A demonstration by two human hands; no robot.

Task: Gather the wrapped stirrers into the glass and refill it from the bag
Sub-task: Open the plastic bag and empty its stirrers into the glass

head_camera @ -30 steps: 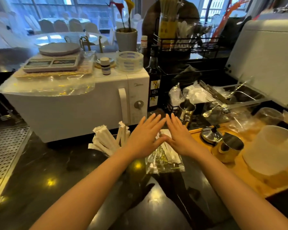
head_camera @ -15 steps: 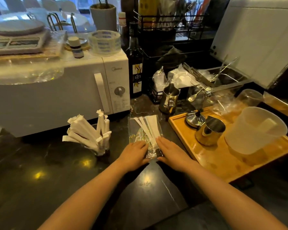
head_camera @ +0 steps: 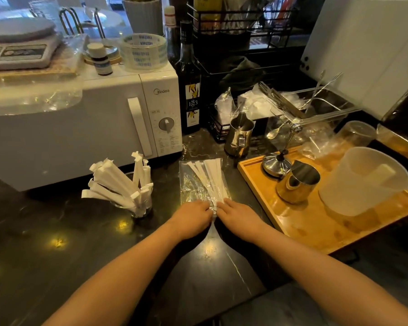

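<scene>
Both hands, left (head_camera: pixel 193 216) and right (head_camera: pixel 237 215), pinch the near end of the clear bag (head_camera: pixel 201 182) lying flat on the counter (head_camera: pixel 57 231), fingers curled shut on it. At ten o'clock from the hands, the glass (head_camera: pixel 139 204) holds wrapped stirrers (head_camera: pixel 118 182).

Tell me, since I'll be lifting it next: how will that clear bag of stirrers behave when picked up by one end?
The bag is thin, crinkled film, so it will probably sag. Shiny plastic may slip between the fingers. The stirrers lie loose inside and could slide toward the lower end.
</scene>
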